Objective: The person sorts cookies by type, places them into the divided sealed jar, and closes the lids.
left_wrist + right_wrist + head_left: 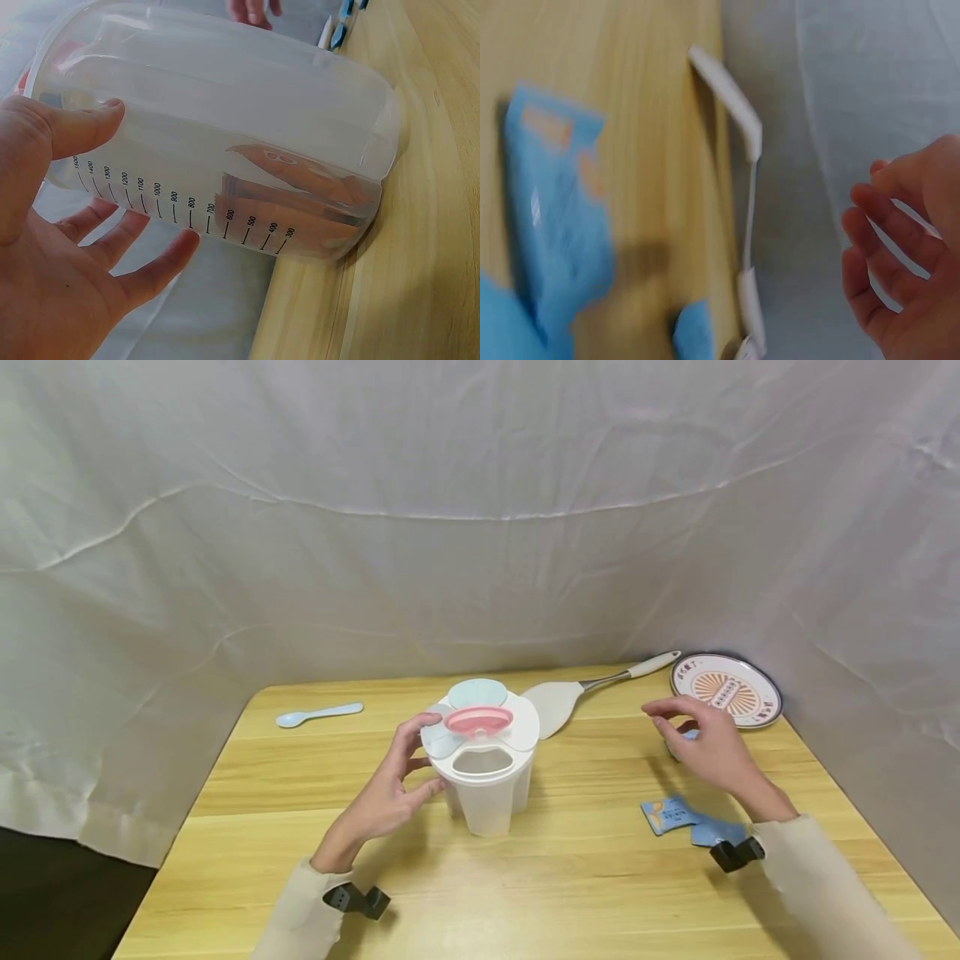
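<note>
A translucent plastic storage canister (489,810) with measuring marks stands upright on the table. Its white lid (527,731) has pale blue flaps and a pink flap (480,721) raised behind an uncovered opening. My left hand (386,793) holds the canister from the left, thumb and fingers spread around its side. Orange-brown packets (289,221) show through the wall near the bottom. Over on the right, my right hand (708,747) hovers above the table with bent fingers and nothing in them. Blue packets (670,814) lie below it, and another blue packet (694,330) is partly hidden behind that hand.
A white spatula (553,703) lies behind the canister, its handle pointing right. At the back right a patterned plate (761,693) sits near the cloth backdrop (480,568). A light blue spoon (321,714) lies at the back left of the wooden table (570,893).
</note>
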Available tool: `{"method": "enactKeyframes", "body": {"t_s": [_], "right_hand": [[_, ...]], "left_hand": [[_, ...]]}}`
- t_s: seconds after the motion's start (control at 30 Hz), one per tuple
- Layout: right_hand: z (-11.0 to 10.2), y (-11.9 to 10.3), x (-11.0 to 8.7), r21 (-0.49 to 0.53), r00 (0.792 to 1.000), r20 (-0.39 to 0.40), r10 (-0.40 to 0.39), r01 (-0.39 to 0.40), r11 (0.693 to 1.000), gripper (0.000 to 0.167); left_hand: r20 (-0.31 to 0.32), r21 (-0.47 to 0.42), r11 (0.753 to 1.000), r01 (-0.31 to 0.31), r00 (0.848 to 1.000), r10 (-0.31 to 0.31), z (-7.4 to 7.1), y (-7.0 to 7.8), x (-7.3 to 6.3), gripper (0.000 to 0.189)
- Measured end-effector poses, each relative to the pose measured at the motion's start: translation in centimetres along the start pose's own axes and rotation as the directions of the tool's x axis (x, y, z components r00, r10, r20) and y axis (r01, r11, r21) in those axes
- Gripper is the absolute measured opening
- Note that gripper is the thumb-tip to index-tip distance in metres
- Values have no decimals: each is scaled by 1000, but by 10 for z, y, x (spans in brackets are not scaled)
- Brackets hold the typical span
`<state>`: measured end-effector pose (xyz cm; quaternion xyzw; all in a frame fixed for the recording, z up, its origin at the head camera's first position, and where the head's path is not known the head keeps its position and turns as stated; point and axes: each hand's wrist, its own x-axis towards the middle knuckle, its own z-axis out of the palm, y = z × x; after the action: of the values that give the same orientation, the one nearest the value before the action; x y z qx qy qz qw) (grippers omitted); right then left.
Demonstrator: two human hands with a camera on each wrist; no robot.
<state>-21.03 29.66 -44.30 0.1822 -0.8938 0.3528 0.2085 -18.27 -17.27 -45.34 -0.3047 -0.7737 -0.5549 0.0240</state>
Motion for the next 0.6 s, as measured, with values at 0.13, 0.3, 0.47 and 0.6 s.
{"method": "enactKeyframes", "body": {"t_s": [0.13,0.3,0.47,0.6], "right_hand": [[-4,23,-5,-16,996,49,75,-74,997,23],[-9,45,-10,-70,982,122,146,-138,988,26],[-12,57,-13,-126,949,229,216,-191,973,36],[-10,63,-12,-205,947,276,166,-111,973,40]], "left_hand": [[2,-1,1000,1,1000,-1,-1,-1,-1,87],[5,-6,1000,-3,1000,4,-1,-1,0,87],[12,-14,1000,-13,1000,13,-1,-3,1,87],[8,-13,1000,-14,1000,14,-1,-3,0,86]]}}
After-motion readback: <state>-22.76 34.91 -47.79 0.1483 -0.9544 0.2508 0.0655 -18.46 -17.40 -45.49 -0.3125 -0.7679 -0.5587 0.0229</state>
